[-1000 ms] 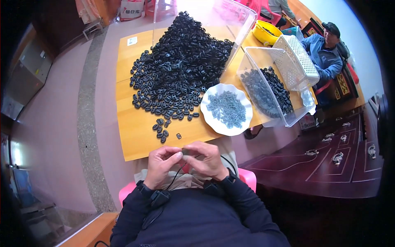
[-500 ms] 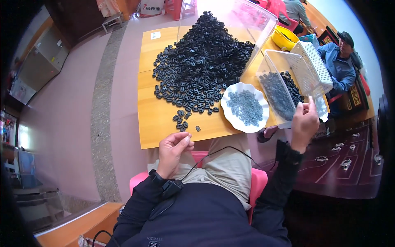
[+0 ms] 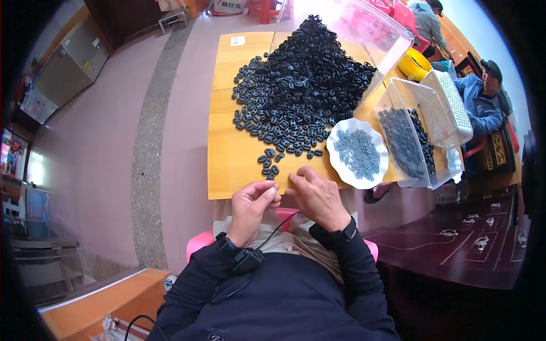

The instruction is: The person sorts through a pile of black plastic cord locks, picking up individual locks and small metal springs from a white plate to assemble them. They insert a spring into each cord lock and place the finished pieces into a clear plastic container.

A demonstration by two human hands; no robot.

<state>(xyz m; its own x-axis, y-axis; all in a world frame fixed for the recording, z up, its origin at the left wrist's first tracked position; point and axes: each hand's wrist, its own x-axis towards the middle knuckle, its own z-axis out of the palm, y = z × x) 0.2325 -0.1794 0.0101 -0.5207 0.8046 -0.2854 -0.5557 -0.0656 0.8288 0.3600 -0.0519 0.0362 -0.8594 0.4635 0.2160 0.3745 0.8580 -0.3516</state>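
Observation:
At the near edge of the table, my left hand (image 3: 254, 209) pinches thumb against fingers; whatever is between them is too small to make out. My right hand (image 3: 319, 199) is close beside it, its fingertips bent together and touching the tabletop. What those fingers hold, if anything, is hidden. Just beyond both hands lie several loose black oval two-hole pieces (image 3: 268, 164). A large heap of the same black pieces (image 3: 307, 85) spreads behind them. To the right stands a white scalloped dish (image 3: 336, 165) full of tiny grey pieces (image 3: 358, 152).
A clear plastic bin (image 3: 392, 136) with black pieces stands right of the dish, beside a white perforated basket (image 3: 449, 99). Behind are a large clear tub (image 3: 398, 42) and a yellow bowl (image 3: 414, 65). A seated person (image 3: 480, 102) is at the far right. A black cable (image 3: 276, 230) crosses my lap.
My right hand has come left from the clear bin to the table's near edge, beside my left hand. The left hand keeps its pinch. The whole view has shifted slightly.

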